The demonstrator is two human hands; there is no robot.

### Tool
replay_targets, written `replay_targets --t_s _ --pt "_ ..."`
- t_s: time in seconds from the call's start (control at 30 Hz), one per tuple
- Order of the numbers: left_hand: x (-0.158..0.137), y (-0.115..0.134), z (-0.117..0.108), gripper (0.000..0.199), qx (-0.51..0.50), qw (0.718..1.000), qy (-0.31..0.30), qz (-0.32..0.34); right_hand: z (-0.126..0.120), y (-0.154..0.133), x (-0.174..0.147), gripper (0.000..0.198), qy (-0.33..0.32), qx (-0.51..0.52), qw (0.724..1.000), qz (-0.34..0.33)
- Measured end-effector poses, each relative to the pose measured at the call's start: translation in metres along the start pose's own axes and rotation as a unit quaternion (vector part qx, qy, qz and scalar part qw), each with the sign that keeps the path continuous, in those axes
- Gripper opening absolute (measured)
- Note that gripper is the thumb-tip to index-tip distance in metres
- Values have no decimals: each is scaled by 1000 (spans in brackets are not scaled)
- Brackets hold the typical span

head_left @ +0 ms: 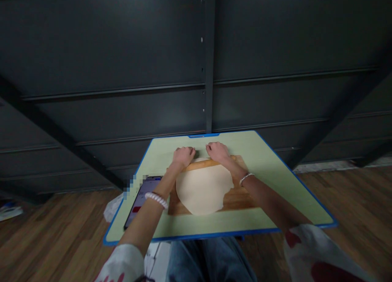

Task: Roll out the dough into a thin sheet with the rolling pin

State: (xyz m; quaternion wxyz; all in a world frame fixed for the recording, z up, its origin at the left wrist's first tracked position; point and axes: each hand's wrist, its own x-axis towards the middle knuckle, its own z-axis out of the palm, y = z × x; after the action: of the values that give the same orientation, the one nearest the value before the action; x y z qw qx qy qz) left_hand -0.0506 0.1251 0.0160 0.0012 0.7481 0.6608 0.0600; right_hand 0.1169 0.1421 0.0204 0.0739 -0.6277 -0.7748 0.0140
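Observation:
A wide, thin sheet of pale dough point(203, 190) lies on a brown wooden board point(240, 198). Across its far edge runs a wooden rolling pin point(202, 164). My left hand point(184, 155) is closed at the pin's left part, with the fingers curled. Closed likewise, my right hand point(218, 151) is at its right part, and both hands hide much of the pin's ends. The dough's right edge is ragged, and part of the board shows bare beside it.
The board rests on a small light-green table point(275, 188) with a blue rim. A phone point(142, 200) lies on its left side, partly behind my left forearm. Beyond the table stands a dark metal panel wall point(147, 114). Wooden flooring point(70, 220) surrounds it.

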Motion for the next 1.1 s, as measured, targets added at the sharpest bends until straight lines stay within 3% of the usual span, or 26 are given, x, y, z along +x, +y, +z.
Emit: replay_targets --t_s 0.1,0.3,0.47,0.77,1.1 --pt "-5 2 3 46 -9 1000 -7 17 5 1 -9 44 -4 6 1000 14" --pt "-31 8 12 58 -64 997 -46 9 14 4 -46 43 65 -24 994 -85" --pt "-60 18 14 55 -31 998 8 48 17 5 -77 44 80 -23 993 -79" --pt "-119 29 16 48 -3 988 103 117 19 1 -148 44 175 -22 977 -119" --pt "-174 43 17 49 -13 982 134 130 11 -6 -192 31 151 -93 974 -137"
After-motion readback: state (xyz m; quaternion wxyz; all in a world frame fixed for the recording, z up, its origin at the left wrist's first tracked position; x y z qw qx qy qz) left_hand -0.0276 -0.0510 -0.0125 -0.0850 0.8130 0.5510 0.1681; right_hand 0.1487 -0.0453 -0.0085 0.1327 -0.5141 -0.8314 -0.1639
